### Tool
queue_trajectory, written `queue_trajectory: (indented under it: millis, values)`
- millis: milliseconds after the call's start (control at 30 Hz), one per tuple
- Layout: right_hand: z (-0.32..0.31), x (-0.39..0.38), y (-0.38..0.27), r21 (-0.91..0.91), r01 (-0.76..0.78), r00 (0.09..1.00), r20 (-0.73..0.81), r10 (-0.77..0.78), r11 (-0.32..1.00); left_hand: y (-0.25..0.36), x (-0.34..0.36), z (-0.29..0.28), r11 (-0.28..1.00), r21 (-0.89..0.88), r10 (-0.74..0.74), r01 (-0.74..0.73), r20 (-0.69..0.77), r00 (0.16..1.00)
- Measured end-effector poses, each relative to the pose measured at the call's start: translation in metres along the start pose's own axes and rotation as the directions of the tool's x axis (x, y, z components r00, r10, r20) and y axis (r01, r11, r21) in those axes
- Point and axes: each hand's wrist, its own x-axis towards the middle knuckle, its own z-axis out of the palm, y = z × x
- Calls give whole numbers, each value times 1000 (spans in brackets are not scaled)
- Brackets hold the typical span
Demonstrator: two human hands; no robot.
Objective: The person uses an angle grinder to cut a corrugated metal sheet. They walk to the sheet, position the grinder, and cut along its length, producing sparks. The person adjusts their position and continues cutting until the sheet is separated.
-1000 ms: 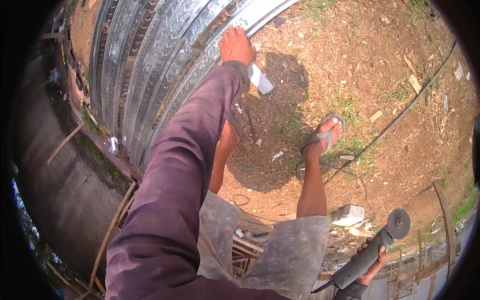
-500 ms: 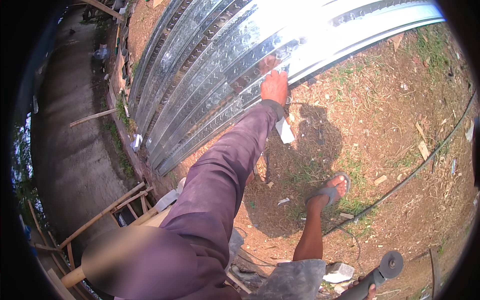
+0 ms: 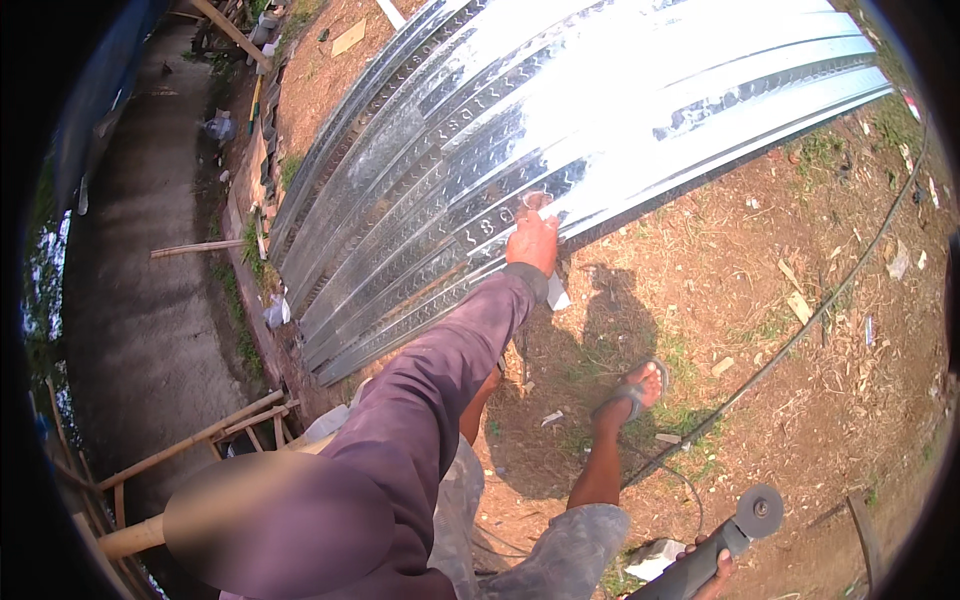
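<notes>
My left hand [image 3: 533,243], in a purple sleeve, reaches out to a stack of shiny ribbed metal sheets [image 3: 400,190]. Its fingers are drawn together over the near edge of the top sheet, with a small pale bit at their tips that I cannot make out. A dim reflection of the fingers shows in the metal. At the lower right, my right hand [image 3: 716,577] is wrapped round the body of a grey angle grinder [image 3: 690,568]. The grinder's round disc [image 3: 760,510] points up and away from me; I cannot tell whether it spins.
A dark cable [image 3: 780,370] runs across the wood-littered ground on the right. My sandalled foot [image 3: 640,385] stands near it. A pale block [image 3: 655,558] lies by the grinder. Bamboo poles [image 3: 190,440] frame the lower left, beside a concrete strip [image 3: 140,300].
My view has shifted, so the sheets sit lower in the picture. My left fingers have moved from the sheet's edge slightly farther onto its surface. The grinder stays in my right hand.
</notes>
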Motion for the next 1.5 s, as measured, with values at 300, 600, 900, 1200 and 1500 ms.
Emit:
queue_trajectory:
  millis: [300,600,900,1200,1500]
  values:
    - [-10,-44,-13,117,6,1000,6,-7,993,81,-83,-24,967,94,218,-236,177,960]
    - [-21,-63,-25,222,7,1000,19,-12,975,112,-103,-56,959,141,224,-247,161,961]
    - [9,-71,-46,29,15,995,94,-18,999,120,-102,7,994,-62,109,-94,301,948]
    - [77,-129,-74,-236,99,973,224,-45,967,212,-253,-51,602,-726,214,331,547,810]
    - [179,-163,-35,-390,175,963,258,-75,904,56,-338,-102,384,-791,273,476,589,760]
